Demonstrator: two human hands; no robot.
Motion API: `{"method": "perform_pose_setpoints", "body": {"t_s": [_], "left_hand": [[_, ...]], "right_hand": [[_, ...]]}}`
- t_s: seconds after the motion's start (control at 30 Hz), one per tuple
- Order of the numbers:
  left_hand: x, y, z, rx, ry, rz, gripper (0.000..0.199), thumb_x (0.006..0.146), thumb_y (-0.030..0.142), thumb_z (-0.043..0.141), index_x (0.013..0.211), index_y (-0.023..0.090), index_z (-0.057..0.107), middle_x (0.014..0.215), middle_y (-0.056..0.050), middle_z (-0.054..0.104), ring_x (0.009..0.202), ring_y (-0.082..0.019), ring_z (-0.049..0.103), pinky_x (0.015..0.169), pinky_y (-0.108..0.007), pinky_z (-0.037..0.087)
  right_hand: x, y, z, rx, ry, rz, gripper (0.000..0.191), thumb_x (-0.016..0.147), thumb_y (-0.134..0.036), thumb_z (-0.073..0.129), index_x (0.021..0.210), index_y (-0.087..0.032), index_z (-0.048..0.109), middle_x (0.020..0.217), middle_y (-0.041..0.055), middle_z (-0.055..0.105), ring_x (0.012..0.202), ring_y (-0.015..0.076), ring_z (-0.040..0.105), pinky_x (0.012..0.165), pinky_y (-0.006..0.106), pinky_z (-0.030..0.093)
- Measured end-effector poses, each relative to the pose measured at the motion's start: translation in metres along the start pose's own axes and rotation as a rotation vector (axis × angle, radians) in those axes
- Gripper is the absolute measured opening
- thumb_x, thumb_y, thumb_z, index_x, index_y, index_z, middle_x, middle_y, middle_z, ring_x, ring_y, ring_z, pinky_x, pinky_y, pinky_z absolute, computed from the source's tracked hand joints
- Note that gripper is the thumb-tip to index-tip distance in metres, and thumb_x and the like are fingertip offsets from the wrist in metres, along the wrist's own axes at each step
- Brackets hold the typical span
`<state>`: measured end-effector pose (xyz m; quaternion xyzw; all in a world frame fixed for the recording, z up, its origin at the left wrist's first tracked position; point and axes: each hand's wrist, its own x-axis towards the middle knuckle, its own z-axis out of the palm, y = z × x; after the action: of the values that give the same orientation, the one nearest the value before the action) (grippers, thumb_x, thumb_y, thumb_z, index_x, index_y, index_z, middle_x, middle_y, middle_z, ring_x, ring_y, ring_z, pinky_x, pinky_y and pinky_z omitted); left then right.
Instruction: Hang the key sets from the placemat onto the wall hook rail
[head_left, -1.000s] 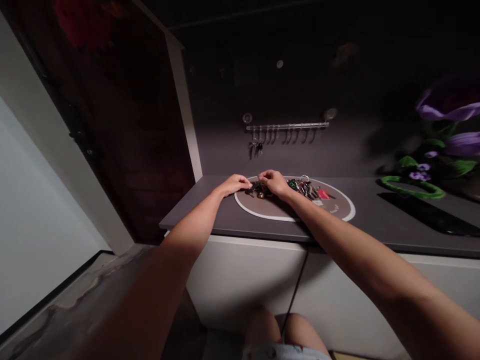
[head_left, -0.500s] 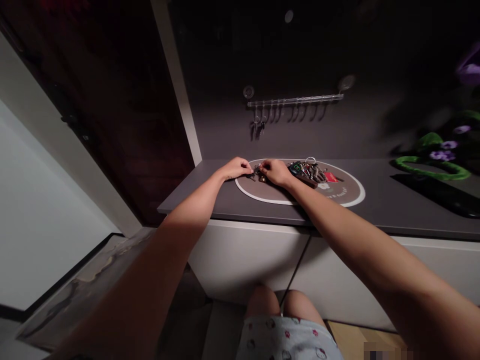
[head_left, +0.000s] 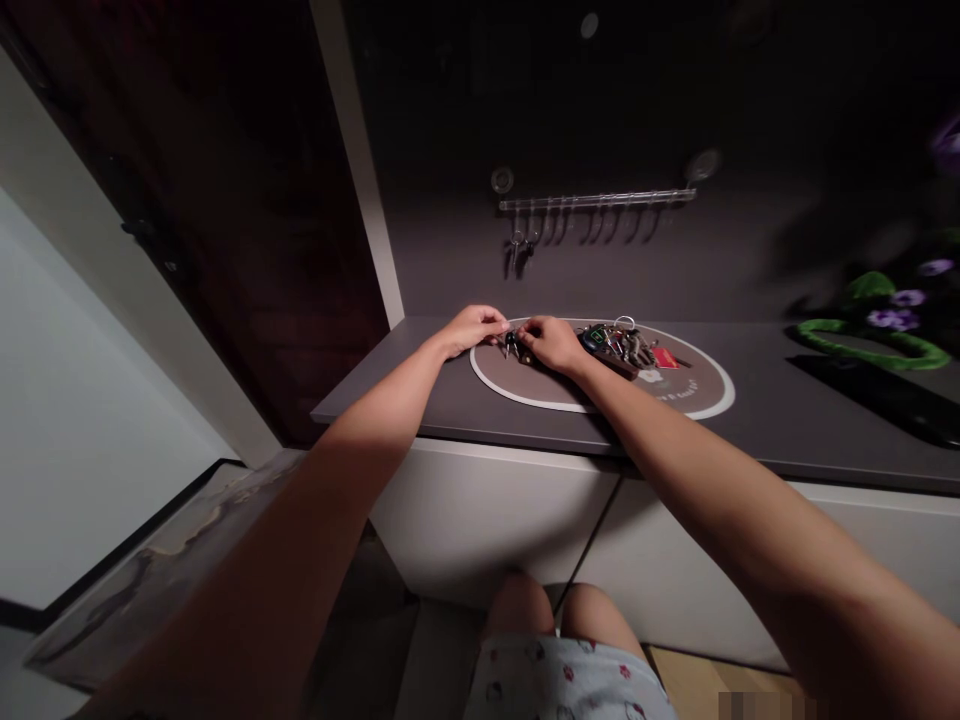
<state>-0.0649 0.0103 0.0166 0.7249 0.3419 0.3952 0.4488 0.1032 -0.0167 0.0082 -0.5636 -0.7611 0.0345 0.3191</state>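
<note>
Bending over the left of an oval, pale-rimmed mat [head_left: 551, 388], the left hand [head_left: 471, 332] and right hand [head_left: 556, 343] each had thumb and fingers close together; whether either grip held the small dark keys [head_left: 512, 342] between them, I couldn't tell. Rightward lay a jumbled metal key pile [head_left: 626, 347]. Smooth grey counter [head_left: 371, 372] spread beneath; a slender clear rail [head_left: 600, 200] hung beyond.

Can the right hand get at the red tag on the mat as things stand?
Probably yes. The heap of keys lies between the right hand and the red tag, so the hand would likely have to pass over it, but the tag's red face shows plainly.
</note>
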Motion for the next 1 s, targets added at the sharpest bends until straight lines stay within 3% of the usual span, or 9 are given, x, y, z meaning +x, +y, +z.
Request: {"method": "perform_pose_setpoints", "body": {"t_s": [0.53,1.0], "left_hand": [[0.0049,-0.0083,0.0009,-0.406,0.011,0.015,0.020,0.067,0.021,0.068,0.075,0.010,0.053,0.071,0.001,0.056,0.069,-0.007,0.055,0.080,-0.031,0.044],[0.0039,-0.0068,0.0049,-0.450,0.025,-0.004,0.025,0.063,0.024,0.071,0.076,0.011,0.054,0.073,0.001,0.057,0.069,-0.009,0.055,0.075,-0.032,0.045]], "right_hand": [[0.0005,-0.0051,-0.0008,0.515,0.105,-0.044,0.021,0.071,-0.030,0.056,0.080,-0.013,0.063,0.071,0.0024,0.062,0.063,0.0101,0.051,0.065,0.023,0.040],[0.0024,-0.0024,0.0013,0.696,0.097,-0.051,0.027,0.067,-0.038,0.060,0.077,-0.013,0.063,0.070,0.0030,0.062,0.062,0.0104,0.051,0.062,0.024,0.041]]}}
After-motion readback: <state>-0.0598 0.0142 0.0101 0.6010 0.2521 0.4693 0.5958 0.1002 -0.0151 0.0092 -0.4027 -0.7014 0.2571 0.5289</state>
